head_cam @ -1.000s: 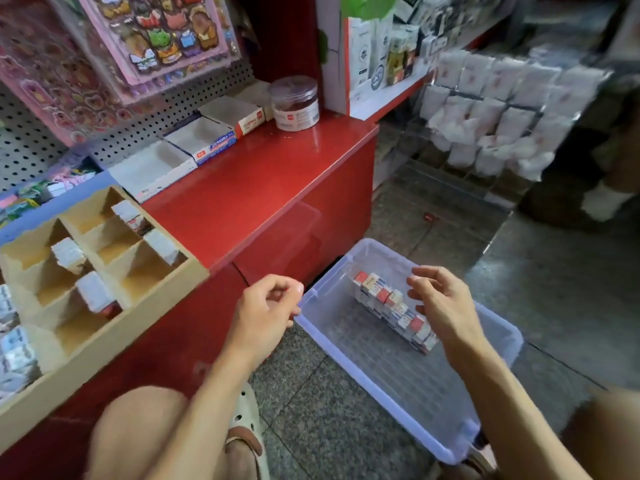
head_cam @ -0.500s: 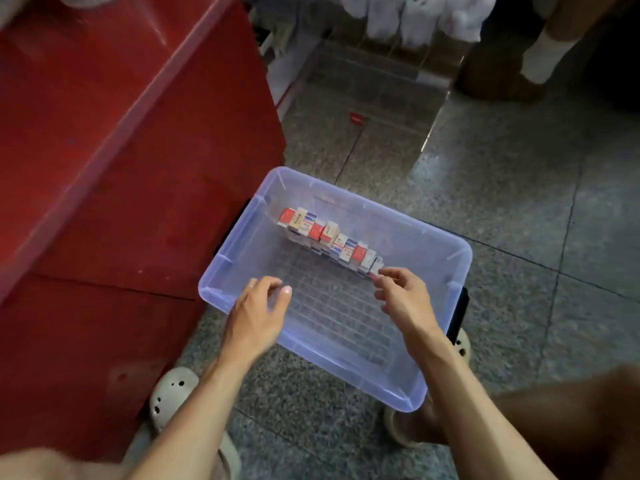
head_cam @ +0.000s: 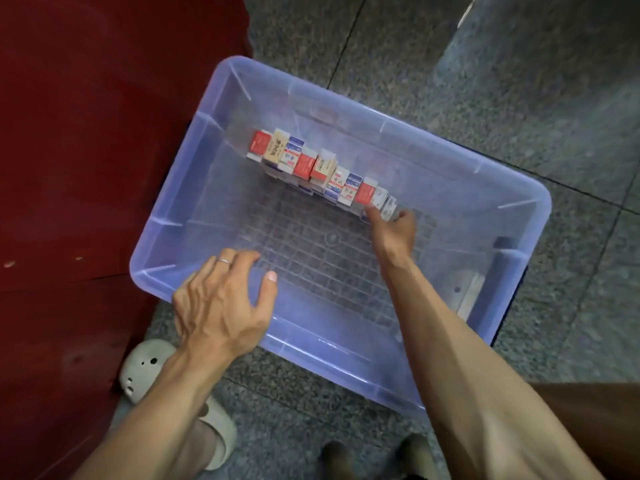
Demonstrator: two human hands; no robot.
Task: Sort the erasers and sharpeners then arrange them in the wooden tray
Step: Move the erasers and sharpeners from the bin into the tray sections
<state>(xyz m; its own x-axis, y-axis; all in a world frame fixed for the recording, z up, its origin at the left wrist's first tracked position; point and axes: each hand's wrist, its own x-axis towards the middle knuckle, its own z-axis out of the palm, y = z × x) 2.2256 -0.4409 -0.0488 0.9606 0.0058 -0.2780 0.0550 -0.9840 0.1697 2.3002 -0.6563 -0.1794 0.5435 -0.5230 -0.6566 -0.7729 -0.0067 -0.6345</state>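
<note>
Right hand (head_cam: 394, 230) now reached deeper into translucent blue plastic bin (head_cam: 512, 216), fingertips pinched on end of row of small boxed erasers (head_cam: 318, 168) by far wall, left hand (head_cam: 221, 303) spread loosely over near rim, speckled grey floor (head_cam: 519, 81) beneath

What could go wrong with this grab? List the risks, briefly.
1. The right hand pinches at the near end of the row of erasers, which stand packed edge to edge, so neighbours may topple as one comes out.
2. The left hand hovers open over the bin's rim; if it is not braced, the clear plastic bin may slide on the stone floor.
</note>
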